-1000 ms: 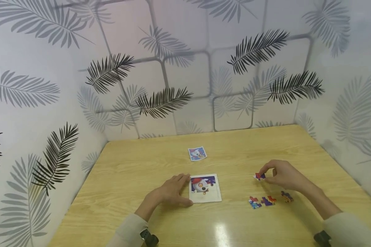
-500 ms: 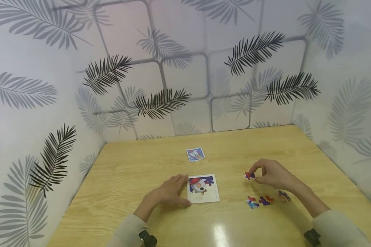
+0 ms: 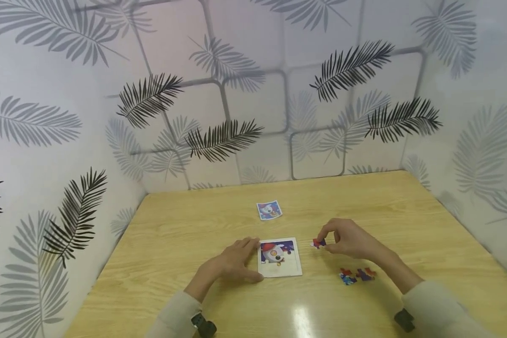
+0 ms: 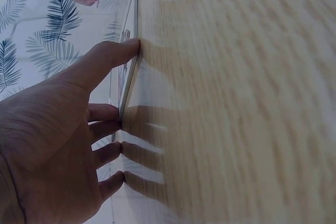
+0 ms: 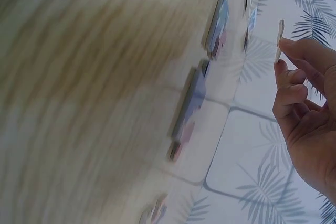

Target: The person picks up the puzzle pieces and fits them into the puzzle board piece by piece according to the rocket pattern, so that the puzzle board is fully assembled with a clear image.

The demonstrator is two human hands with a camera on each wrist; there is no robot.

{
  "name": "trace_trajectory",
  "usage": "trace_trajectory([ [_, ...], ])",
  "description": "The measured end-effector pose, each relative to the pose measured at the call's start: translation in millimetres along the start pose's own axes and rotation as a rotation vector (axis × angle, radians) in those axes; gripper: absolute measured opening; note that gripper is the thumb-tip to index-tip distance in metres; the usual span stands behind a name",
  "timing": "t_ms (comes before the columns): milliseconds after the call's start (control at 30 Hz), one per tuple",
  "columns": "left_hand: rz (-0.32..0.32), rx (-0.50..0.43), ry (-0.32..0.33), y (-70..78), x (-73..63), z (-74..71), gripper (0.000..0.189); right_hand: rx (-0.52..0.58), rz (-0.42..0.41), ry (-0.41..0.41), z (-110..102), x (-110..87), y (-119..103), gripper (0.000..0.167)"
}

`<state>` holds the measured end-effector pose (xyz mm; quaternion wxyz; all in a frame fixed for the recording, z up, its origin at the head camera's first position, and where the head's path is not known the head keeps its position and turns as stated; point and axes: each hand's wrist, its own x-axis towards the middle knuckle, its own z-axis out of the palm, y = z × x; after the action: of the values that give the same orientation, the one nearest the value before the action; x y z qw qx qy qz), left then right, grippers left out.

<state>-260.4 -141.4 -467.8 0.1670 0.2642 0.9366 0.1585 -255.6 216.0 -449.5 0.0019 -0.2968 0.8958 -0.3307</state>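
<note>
A square puzzle board point(image 3: 280, 270) with a white border lies mid-table, its upper part filled with a picture of a white animal's head in a red hat. My left hand point(image 3: 235, 264) rests at its left side; in the left wrist view the thumb point(image 4: 123, 50) touches the board's edge and the other fingertips reach the tabletop. Just right of the board, above the table, my right hand point(image 3: 349, 240) pinches a red and purple jigsaw piece point(image 3: 318, 243) between thumb and finger. The right wrist view shows this piece point(image 5: 280, 38) edge-on.
Loose jigsaw pieces lie right of the board, one blue and red point(image 3: 347, 276), another purple and orange point(image 3: 365, 274). A further piece point(image 5: 154, 211) shows low in the right wrist view. Beyond the board lies a small picture card point(image 3: 269, 210). A leaf-patterned wall covering point(image 3: 253, 155) borders the table.
My right hand has carried the pinched jigsaw piece leftward, close to the board. The right forearm now covers the rightmost loose piece in the head view. My left hand has stayed by the board.
</note>
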Motion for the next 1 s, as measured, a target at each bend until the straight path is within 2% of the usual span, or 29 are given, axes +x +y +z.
trace_trajectory([
  [400, 0.024, 0.003, 0.012, -0.3, -0.5, 2.1, 0.097, 0.008, -0.005, -0.052, 20.2, 17.6, -10.0, 0.019],
  [800, 0.018, 0.002, 0.012, -2.8, 1.3, 2.6, 0.097, -0.057, -0.083, -0.121, 43.1, 41.6, -23.5, 0.026],
  [1000, 0.008, 0.003, 0.0, -3.3, 1.7, 2.4, 0.097, -0.098, -0.052, -0.132, 51.7, 47.2, -28.2, 0.026],
])
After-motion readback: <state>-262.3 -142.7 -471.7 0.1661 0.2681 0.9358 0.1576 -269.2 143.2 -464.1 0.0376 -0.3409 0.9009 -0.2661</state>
